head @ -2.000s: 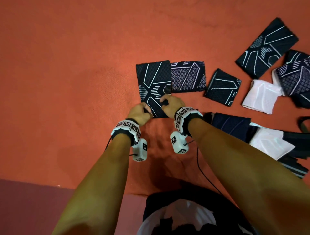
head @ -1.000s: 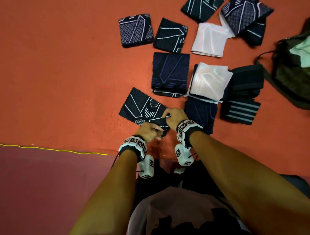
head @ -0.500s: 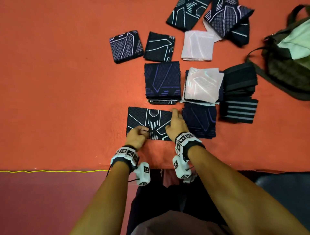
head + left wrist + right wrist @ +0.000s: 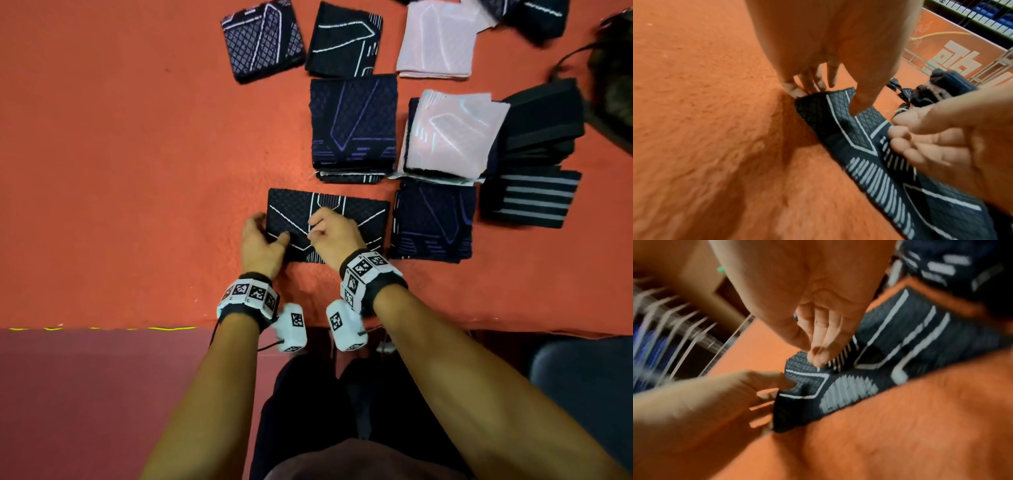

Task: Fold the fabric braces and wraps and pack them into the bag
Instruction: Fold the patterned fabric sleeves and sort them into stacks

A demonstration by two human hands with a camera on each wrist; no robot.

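Observation:
A black brace (image 4: 356,219) with white lines lies flat and lengthwise on the orange mat, just in front of me. My left hand (image 4: 263,240) holds its left end, thumb (image 4: 863,99) on top and fingers (image 4: 809,81) down at the edge against the mat. My right hand (image 4: 330,233) sits on the brace's middle, fingers curled, with thumb and fingertips (image 4: 817,356) pinching the fabric. The dark olive bag (image 4: 613,85) shows partly at the right edge, well away from both hands.
Folded braces lie beyond and to the right: a navy stack (image 4: 352,123), a pink one on a stack (image 4: 452,133), a black stack (image 4: 541,120), a striped wrap (image 4: 527,198), a navy one (image 4: 431,222) beside the held brace. The mat's front edge (image 4: 102,325) runs near my knees.
The brace came off the far row, was carried toward me and laid flat. Since half a second ago, my left hand shifted to its left end and my right fingers curled on its middle.

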